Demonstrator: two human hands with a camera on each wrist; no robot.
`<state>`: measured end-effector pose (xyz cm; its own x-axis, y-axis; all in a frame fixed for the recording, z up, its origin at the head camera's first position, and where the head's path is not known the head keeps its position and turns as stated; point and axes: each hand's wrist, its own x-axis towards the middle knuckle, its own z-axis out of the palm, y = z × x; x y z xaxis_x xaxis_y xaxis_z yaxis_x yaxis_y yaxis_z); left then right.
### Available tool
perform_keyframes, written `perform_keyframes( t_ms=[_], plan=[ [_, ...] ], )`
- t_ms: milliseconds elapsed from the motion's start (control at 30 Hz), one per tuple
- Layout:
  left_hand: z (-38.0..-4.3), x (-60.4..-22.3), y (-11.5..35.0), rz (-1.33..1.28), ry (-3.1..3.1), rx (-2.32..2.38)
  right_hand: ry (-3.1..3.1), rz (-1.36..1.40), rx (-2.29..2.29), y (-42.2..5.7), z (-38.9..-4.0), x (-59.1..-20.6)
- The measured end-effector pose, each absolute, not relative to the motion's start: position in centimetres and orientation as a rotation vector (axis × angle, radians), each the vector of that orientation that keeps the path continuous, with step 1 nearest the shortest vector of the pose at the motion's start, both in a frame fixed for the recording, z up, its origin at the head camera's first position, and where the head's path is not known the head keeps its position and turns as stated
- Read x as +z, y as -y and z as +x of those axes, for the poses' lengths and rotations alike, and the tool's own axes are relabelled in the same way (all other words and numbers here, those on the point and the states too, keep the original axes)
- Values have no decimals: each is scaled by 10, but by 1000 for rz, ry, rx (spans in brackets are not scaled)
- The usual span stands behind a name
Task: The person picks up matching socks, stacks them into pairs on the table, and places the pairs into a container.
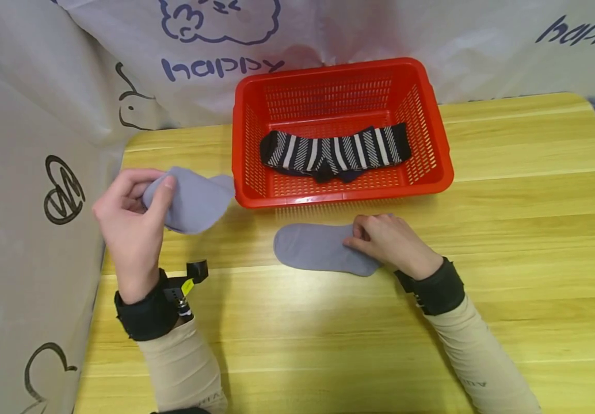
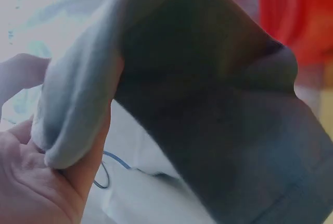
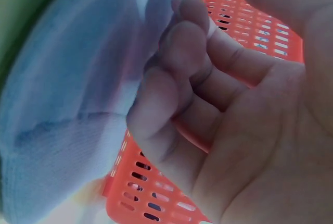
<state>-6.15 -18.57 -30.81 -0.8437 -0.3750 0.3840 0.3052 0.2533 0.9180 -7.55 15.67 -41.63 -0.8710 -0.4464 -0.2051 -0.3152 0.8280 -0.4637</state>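
Note:
Over the left part of the table, my left hand [image 1: 134, 224] holds a grey sock [image 1: 199, 201] between thumb and fingers, its loose end hanging toward the basket. That sock [image 2: 218, 94] fills much of the left wrist view. A second grey sock [image 1: 313, 247] lies flat on the table in front of the basket. At its right end, my right hand [image 1: 393, 244] rests with loosely bent fingers against the cloth. In the right wrist view the fingertips [image 3: 182, 47] are beside the sock [image 3: 67, 120], and the thumb stands apart from them.
A red plastic basket [image 1: 344, 198] stands at the back of the table [image 1: 525, 241]. Inside lie black-and-white striped socks [image 1: 336, 149] with dark navy cloth under them. A white sheet with drawings [image 1: 28, 190] hangs along the left and the back.

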Motion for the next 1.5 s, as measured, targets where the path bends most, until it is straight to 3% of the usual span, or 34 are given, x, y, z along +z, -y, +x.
perform_keyframes(
  t_ms=[633,967,1267,1500],
  plan=[
    [-17,-274,142,-446,2131,-1861,-2537,-708,-1200,-152,-72,-396],
    [-16,-282,105,-935,2407,-1671,-2362,-694,-1438,-155,-69,-385],
    [-18,-294,77,-1341,2508,-1629,-2001,-1011,-1432,-160,-66,-383],
    [-21,-299,72,-1544,2557,-1656,-1700,-1108,-1505,-168,-65,-385]
  ],
)
